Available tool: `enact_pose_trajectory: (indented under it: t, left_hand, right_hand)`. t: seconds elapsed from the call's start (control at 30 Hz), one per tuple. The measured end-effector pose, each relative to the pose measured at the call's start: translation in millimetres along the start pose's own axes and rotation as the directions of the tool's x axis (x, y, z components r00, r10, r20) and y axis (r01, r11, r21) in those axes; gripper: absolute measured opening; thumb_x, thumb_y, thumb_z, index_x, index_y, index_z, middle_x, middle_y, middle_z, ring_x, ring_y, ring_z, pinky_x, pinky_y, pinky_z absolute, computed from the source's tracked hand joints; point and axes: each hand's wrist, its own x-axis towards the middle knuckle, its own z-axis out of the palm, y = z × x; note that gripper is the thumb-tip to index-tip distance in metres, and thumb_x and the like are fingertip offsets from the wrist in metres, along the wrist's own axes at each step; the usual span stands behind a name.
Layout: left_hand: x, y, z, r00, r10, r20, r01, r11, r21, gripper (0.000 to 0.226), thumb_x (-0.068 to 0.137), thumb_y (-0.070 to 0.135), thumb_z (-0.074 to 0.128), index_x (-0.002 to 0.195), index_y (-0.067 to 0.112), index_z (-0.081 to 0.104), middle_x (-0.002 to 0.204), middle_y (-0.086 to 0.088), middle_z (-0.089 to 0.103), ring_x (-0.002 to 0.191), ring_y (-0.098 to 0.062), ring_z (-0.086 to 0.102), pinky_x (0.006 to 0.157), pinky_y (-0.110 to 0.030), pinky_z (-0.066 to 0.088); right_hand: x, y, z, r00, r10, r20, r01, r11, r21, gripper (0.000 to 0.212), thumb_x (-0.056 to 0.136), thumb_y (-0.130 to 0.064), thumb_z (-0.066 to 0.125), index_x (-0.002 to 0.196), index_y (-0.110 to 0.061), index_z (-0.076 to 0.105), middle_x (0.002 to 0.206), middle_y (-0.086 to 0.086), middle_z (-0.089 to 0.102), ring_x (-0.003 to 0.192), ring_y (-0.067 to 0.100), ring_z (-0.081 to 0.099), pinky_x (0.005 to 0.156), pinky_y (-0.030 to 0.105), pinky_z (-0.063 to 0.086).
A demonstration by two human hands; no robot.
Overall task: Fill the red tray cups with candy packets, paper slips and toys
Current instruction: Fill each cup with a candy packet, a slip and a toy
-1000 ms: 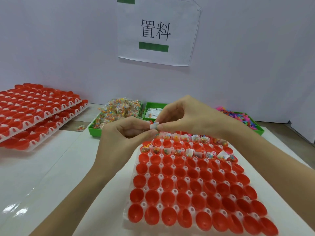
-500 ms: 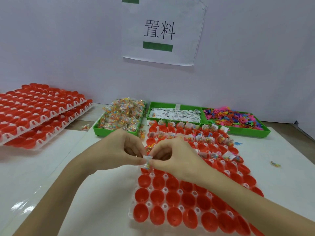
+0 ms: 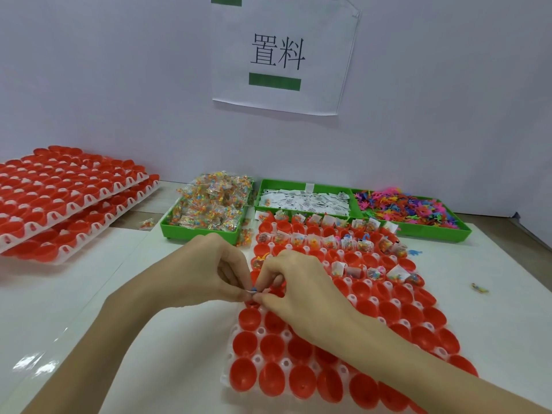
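Left of the red tray (image 3: 397, 321), two stacked trays (image 3: 68, 204) of red cups sit on the white surface (image 3: 89, 309). The left hand (image 3: 206, 270) and right hand (image 3: 298, 288) meet over the tray's left edge, fingertips pressed together, both pinching one small item (image 3: 253, 290) just above a cup; what it is cannot be told. Behind the tray stand three green bins: candy packets (image 3: 209, 204), then paper slips (image 3: 304, 200), then toys (image 3: 409, 207). The tray's far rows hold packets and slips; its near rows are bare. Right of the tray, a small toy (image 3: 479, 288) lies alone on the surface.
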Motion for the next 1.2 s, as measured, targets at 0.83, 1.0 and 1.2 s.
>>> enact_pose_trajectory:
  t: [0.83, 1.0, 1.2]
  left_hand:
    - [1.4, -0.4, 3.3, 0.993, 0.094, -0.066, -0.081, 0.982, 0.172, 0.014, 0.079, 0.033, 0.089, 0.079, 0.031, 0.075, 0.074, 0.016, 0.075, 0.070, -0.006, 0.074, 0.067, -0.032, 0.061]
    - [-3.2, 2.8, -1.9, 0.996, 0.073, -0.045, -0.066, 0.988, 0.139, 0.018, 0.076, 0.047, 0.087, 0.082, 0.033, 0.076, 0.074, 0.013, 0.075, 0.071, -0.007, 0.074, 0.070, -0.033, 0.062]
    - [-0.2, -5.4, -10.0, 0.968, 0.081, -0.240, -0.033, 0.980, 0.196, 0.009, 0.086, 0.038, 0.079, 0.080, 0.032, 0.076, 0.075, 0.011, 0.075, 0.070, -0.009, 0.072, 0.070, -0.040, 0.061]
  right_hand:
    - [13.1, 12.5, -37.6, 0.987, 0.138, 0.083, -0.153, 0.968, 0.201, 0.010, 0.093, -0.034, 0.071, 0.093, -0.025, 0.077, 0.085, -0.007, 0.075, 0.076, 0.003, 0.069, 0.076, 0.024, 0.059]
    - [-16.1, 46.1, -86.6, 0.953, 0.285, -0.100, -0.218, 0.879, 0.424, 0.014, 0.098, -0.027, 0.066, 0.094, -0.028, 0.079, 0.079, -0.003, 0.075, 0.060, 0.006, 0.058, 0.052, 0.013, 0.046]
    - [-56.3, 102.1, -112.0, 0.824, 0.519, -0.226, -0.239, 0.681, 0.692, 0.024, 0.102, -0.014, 0.057, 0.098, -0.017, 0.080, 0.079, 0.007, 0.070, 0.066, 0.012, 0.055, 0.052, 0.020, 0.043]
